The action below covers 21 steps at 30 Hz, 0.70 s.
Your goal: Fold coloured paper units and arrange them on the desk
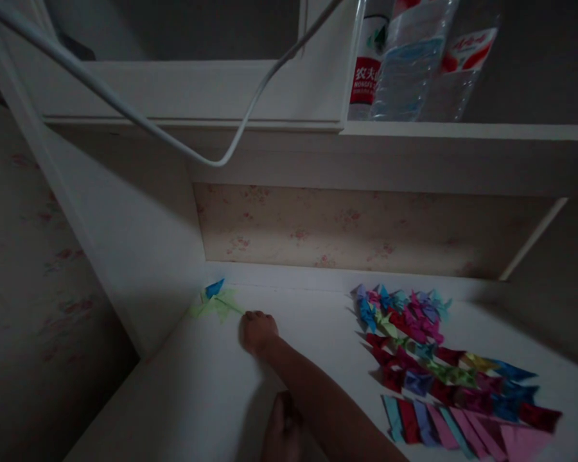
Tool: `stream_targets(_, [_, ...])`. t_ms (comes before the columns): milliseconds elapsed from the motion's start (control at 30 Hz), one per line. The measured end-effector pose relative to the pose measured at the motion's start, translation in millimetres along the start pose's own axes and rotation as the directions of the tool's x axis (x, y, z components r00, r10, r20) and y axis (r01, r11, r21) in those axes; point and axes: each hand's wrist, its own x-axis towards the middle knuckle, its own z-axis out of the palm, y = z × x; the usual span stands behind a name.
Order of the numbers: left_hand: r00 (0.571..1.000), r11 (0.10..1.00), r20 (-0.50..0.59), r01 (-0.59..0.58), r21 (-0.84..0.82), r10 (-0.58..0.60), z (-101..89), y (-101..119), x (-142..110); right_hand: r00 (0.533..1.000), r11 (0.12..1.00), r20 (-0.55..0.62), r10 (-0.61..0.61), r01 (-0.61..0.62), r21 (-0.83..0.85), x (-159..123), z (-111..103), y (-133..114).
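The person's right hand (260, 332) is bare, a compact, rounded shape whose fingers look short and stout from this angle, with a row of small bumps at the far end. Behind it the wrist is slightly narrower, and the bare right forearm (325, 398) widens smoothly, with softly curved sides, until the lower edge of the view cuts it off. The left hand (283, 427), also bare, shows as a darker, narrower shape cropped at the bottom, its outline blurred. Dim light flattens the surfaces of both; nails and creases are too indistinct to tell.
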Motion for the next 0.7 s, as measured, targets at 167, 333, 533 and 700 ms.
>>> stream_targets(167, [0.998,0.998,-0.044,-0.036,-0.055,0.034,2.5,-6.0,-3.2,0.992,0.989,-0.074,0.101,-0.092,0.112,-44.6,-13.4,29.0])
stream_targets(333, [0.998,0.99,-0.053,0.029,-0.137,-0.037,5.8,-6.6,-3.4,0.945,0.935,-0.234,0.228,-0.146,0.323,-91.3,-38.1,59.1])
stream_targets(533, [0.996,0.984,-0.09,0.012,-0.178,-0.029,12.4,1.2,-5.4,0.872,0.756,-0.319,0.371,-0.084,0.649,-172.5,-60.7,84.8])
stream_targets(700, [0.999,0.975,0.008,-0.037,-0.22,0.04,35.5,18.2,-19.8,0.771,0.325,-0.218,0.598,0.015,0.946,-256.8,-64.0,95.0])
